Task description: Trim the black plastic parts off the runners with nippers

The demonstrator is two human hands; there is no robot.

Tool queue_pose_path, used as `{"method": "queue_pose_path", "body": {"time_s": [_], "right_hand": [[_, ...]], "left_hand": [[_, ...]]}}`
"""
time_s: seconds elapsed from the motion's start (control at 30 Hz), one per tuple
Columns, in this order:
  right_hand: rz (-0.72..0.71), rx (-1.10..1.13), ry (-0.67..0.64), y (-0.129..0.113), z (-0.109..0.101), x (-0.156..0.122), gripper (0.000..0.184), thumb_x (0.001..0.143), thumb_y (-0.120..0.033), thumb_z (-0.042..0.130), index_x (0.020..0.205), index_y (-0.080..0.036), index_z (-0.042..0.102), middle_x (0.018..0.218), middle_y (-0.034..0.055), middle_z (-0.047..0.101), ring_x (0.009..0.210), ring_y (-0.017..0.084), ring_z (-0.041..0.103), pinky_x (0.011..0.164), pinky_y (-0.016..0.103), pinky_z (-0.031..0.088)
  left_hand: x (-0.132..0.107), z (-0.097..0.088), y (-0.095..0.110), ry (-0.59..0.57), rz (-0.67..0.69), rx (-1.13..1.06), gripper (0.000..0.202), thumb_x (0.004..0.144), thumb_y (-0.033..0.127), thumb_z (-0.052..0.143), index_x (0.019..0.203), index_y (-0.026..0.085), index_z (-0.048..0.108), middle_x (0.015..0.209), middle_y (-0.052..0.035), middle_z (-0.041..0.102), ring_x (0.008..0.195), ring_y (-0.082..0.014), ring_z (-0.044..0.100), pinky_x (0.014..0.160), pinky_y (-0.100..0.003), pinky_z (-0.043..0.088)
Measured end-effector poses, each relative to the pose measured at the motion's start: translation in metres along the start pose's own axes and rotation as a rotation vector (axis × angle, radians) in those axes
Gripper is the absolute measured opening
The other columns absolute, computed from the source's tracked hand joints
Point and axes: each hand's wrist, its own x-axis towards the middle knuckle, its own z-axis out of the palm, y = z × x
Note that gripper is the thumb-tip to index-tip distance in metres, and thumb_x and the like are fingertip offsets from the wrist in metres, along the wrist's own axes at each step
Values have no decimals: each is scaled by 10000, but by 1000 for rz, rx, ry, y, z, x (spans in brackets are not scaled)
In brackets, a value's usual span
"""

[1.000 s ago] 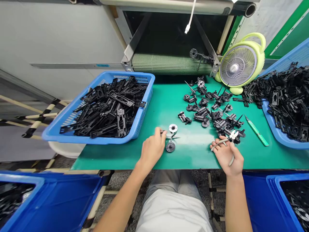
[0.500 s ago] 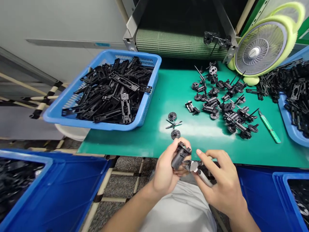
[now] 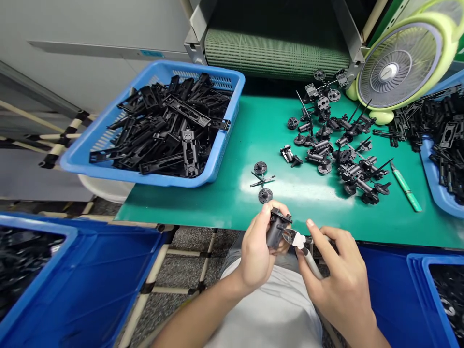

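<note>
Just off the green mat [image 3: 195, 208], left hand [image 3: 258, 253]: I had it curled closed around a black plastic part [image 3: 276, 231], long axis tilted near upright.
Right hand [image 3: 342, 280]: I held it half closed on side cutters [image 3: 300, 240], their steel head just right of the part, which sat nearer my left hand.

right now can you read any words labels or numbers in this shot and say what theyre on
No text here can be read clearly.
The blue sticker on the grey panel: too small and blurred to read.
The round badge at the centre of the fan: too small to read.
The black plastic part in the left hand and the side cutters in the right hand: no readable marking shows.
</note>
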Motion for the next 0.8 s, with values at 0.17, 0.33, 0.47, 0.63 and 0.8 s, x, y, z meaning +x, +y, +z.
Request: {"method": "queue_pose_path", "body": {"time_s": [0.17,0.33,0.47,0.63,0.8], "right_hand": [[-39,-45,-43,2,-6,2,444,885,-195,569,1323,-171,502,953,110,579,814,236,536,702,383,457],[-47,-111,-75,2,-12,2,420,886,-197,555,1301,-137,523,948,126,586,820,254,544,700,393,462],[-72,-122,-80,3,-16,0,389,888,-158,548,1273,-104,544,916,128,602,784,245,547,685,381,453],[-63,-14,-55,18,-11,0,375,885,-164,581,1260,-156,576,855,76,629,722,206,554,672,348,450],[299,436,217,67,22,4,248,842,-258,633,1075,-188,679,852,47,637,735,180,587,673,304,483]], "left_hand": [[-2,4,1,15,15,-11,418,814,595,565,778,185,491,540,62,427,382,-39,271,382,-173,222],[-3,8,2,-26,-36,-75,408,802,573,596,766,182,488,470,86,375,363,-26,218,378,-154,210],[-5,12,0,-40,-77,-101,412,810,584,577,774,187,474,456,98,362,360,-20,170,376,-146,191],[3,10,-4,-26,73,115,461,836,649,498,798,190,475,478,91,394,361,-33,255,371,-149,225],[37,-1,29,-6,522,497,373,841,565,551,863,218,418,581,35,601,462,-115,549,439,-202,405]]}}
